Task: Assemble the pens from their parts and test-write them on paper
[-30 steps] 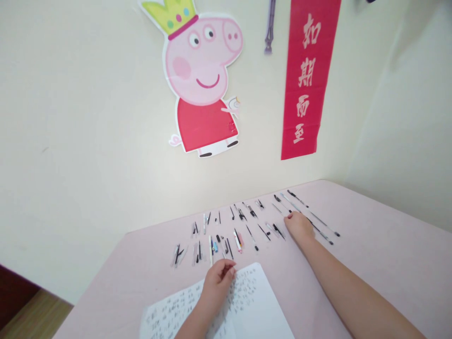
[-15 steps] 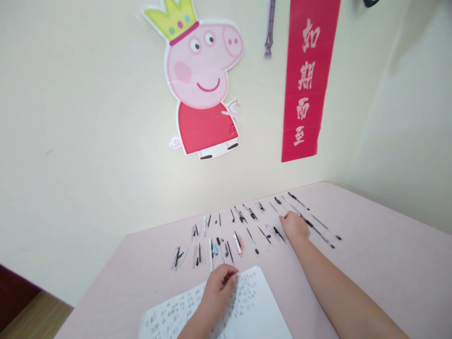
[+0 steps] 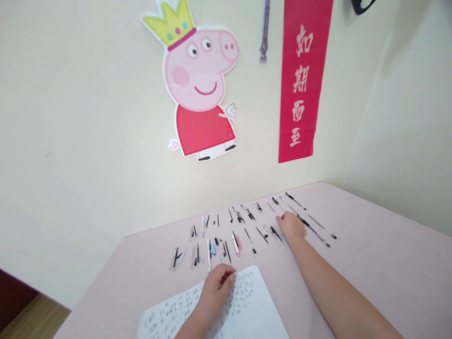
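Observation:
My left hand (image 3: 216, 287) rests on the upper part of an open notebook (image 3: 261, 306) with handwriting. Its fingers are curled toward the thumb, and anything between them is hidden. Farther out, my right hand (image 3: 292, 227) lies low over the table, its fingers drawn together. I cannot make out what, if anything, is in them. Just left of it lie a clear pen barrel and a black refill (image 3: 276, 234). To its right stretches a long pen with a black grip (image 3: 312, 230). A thin light stick (image 3: 270, 206) sits beyond the fingertips.
Several dismantled pens, caps and refills (image 3: 195, 256) lie in two rows on the pale pink table (image 3: 116, 292). A white-and-pink pen (image 3: 235, 242) is among them. Behind stands a wall with a pig cutout (image 3: 201, 84) and a red banner (image 3: 300, 94).
The view has shifted slightly, so everything sits a little to the left. Both hands keep nearly the same places over the notebook and the pen parts.

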`<state>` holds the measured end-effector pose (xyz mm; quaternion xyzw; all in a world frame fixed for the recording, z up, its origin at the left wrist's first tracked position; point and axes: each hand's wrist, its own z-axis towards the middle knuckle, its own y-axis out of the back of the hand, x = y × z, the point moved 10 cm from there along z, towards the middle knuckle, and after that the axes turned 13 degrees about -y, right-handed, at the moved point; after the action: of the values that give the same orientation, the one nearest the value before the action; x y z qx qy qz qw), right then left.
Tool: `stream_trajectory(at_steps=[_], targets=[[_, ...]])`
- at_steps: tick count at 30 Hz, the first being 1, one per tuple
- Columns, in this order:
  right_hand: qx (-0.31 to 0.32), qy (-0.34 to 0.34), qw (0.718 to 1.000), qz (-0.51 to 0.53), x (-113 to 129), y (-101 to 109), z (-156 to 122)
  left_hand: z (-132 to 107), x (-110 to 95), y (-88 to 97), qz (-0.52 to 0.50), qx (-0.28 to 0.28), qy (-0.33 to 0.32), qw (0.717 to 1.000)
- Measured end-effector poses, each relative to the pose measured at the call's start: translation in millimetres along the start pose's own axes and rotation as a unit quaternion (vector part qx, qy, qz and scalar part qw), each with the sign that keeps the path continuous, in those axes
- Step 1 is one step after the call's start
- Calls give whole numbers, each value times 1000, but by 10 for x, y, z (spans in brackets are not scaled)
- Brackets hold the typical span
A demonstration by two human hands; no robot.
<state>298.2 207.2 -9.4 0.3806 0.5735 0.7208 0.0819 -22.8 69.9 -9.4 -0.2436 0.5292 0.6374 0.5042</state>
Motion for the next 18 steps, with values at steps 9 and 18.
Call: stream_trajectory(at_steps=[9, 18], targets=[[-24, 33, 996, 78, -96, 70, -31, -1, -34, -5, 15, 11, -17, 1000], [6, 139, 979, 145, -59, -7, -357, 2, -27, -16, 27, 16, -37, 999]])
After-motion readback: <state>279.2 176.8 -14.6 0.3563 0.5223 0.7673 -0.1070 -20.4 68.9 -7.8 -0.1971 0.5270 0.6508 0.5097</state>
